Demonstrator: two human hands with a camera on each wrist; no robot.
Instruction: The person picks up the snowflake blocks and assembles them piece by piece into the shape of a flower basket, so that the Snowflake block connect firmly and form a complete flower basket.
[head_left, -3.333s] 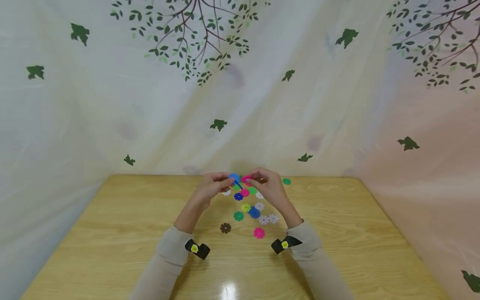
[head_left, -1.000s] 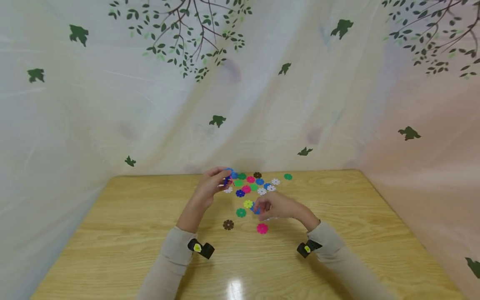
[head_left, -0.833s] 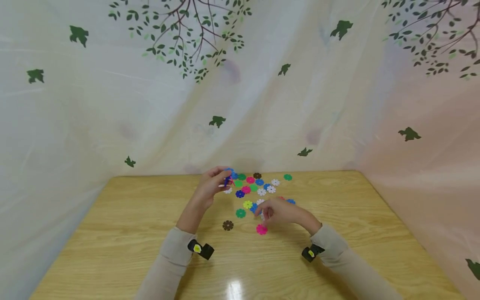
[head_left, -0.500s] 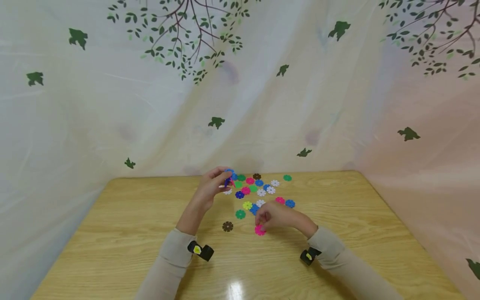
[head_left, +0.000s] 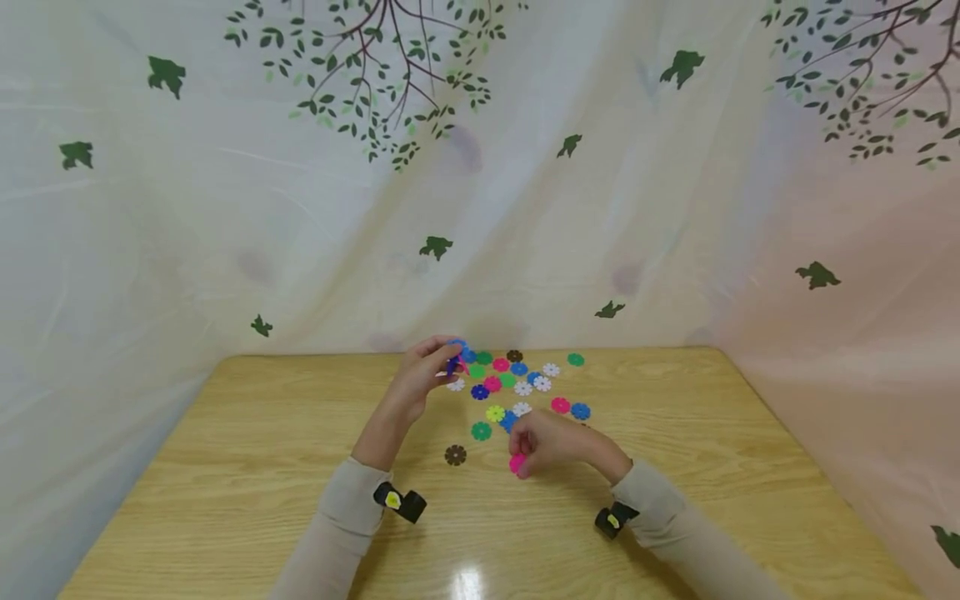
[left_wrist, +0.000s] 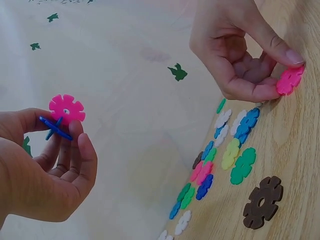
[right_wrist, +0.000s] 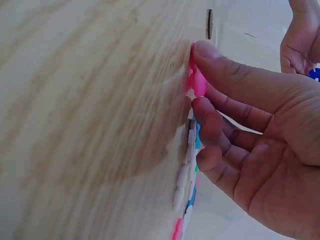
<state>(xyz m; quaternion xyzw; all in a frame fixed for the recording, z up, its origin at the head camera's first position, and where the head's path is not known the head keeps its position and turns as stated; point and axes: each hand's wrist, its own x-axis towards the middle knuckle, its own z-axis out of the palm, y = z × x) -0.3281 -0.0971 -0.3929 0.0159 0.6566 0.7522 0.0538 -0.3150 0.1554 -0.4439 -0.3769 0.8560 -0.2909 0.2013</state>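
The left hand (head_left: 420, 375) pinches a joined piece of pink and blue notched plastic discs (left_wrist: 66, 118), beyond the dark brown, flower-shaped plastic disc (head_left: 455, 455). To the right of this brown disc, the right hand (head_left: 551, 437) pinches a bright pink, flower-shaped plastic disc (left_wrist: 290, 81). Behind the brown disc, more coloured plastic discs (head_left: 492, 384) lie scattered on the light wooden table (head_left: 262, 467).

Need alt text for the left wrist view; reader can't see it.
The left hand holds a cluster of pink and blue flower-shaped discs while the right hand pinches another pink disc. Other colored discs lie on a wooden table, a brown disc nearest.
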